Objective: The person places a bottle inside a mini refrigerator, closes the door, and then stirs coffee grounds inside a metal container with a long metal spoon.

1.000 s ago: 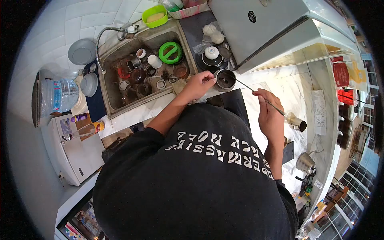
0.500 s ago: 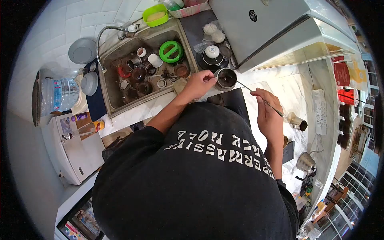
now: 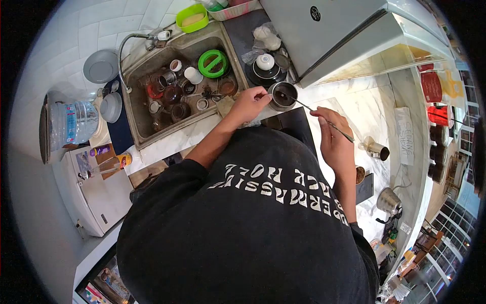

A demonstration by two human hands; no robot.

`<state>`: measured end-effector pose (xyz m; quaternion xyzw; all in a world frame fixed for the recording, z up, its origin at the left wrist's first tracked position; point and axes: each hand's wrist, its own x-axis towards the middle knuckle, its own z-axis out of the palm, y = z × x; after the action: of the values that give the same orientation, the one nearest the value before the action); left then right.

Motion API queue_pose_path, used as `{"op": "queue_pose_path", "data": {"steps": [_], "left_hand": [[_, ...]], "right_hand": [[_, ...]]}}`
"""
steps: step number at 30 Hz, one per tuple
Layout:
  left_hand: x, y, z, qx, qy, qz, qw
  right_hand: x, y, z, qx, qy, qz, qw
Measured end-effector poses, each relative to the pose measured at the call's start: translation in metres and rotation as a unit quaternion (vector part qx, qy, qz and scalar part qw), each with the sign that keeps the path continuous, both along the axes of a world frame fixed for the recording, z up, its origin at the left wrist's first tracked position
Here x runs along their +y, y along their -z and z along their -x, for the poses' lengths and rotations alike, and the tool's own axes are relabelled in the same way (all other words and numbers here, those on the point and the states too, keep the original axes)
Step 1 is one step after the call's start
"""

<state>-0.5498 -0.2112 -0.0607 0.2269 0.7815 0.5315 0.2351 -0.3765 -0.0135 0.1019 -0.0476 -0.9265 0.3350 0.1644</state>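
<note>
A round metal pot point(image 3: 282, 96) with dark contents stands on the counter beyond my torso. My left hand point(image 3: 251, 105) is closed at the pot's left side, with thumb and fingers pinched on its rim or handle; the exact grip is partly hidden. In my right hand point(image 3: 335, 133) is a long thin metal spoon point(image 3: 331, 123), held near its outer end. The spoon's far end reaches down into the pot. Just behind the pot sits a black lidded pot with a white knob point(image 3: 265, 62).
Left of the pot, a sink point(image 3: 139, 133) holds cups, jars and a green ring-shaped item point(image 3: 212, 64). A metal cup point(image 3: 377, 151) and a kettle point(image 3: 389, 201) stand at the right. Behind the pots rises a large grey appliance point(image 3: 324, 35).
The spoon and my right hand have shifted slightly left and up. The whole view has moved a little, with sink and pot slightly further left. Both hands keep their hold.
</note>
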Motion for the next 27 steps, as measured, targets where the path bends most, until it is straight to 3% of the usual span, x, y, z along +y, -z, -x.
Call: {"op": "queue_pose_path", "data": {"steps": [6,15,21,27], "left_hand": [[-0.001,-0.008,-0.001,-0.031,0.004,0.036,0.999],[0.000,0.011,-0.001,-0.090,0.008,-0.069,0.993],[0.003,0.021,-0.005,-0.128,-0.005,-0.121,0.984],[0.002,0.022,-0.005,-0.107,-0.001,-0.094,0.990]], "right_hand": [[0.006,0.001,-0.003,-0.025,0.040,-0.010,0.999],[-0.005,0.002,-0.002,0.008,0.025,-0.030,0.999],[-0.001,-0.004,-0.008,-0.041,0.061,-0.016,0.997],[-0.010,-0.006,0.002,-0.011,0.023,-0.053,0.998]]}}
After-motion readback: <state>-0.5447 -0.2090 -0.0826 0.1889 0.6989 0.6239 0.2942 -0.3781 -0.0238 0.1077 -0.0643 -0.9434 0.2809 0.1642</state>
